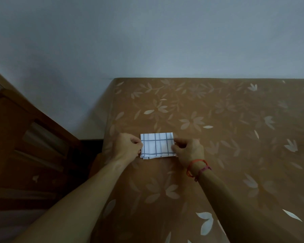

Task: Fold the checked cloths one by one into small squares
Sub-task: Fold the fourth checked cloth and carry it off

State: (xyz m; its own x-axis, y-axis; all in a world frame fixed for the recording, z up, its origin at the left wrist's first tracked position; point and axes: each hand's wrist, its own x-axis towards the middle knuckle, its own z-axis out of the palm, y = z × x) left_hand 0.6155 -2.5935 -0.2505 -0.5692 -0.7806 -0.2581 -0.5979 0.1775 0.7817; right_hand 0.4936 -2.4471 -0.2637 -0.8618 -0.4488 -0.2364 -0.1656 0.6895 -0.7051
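A white cloth with dark checked lines (157, 145) lies folded into a small rectangle on the brown flower-patterned bed cover (217, 137). Several layers show at its near edge. My left hand (127, 147) pinches the cloth's left edge with closed fingers. My right hand (189, 149) pinches the right edge, thumb on top. A red band and a pink band sit on my right wrist. No other checked cloth is in view.
The bed's left edge runs close beside my left hand, with a drop to a dark floor. A wooden door or cabinet (25, 146) stands at the left. A plain pale wall (147, 41) rises behind the bed.
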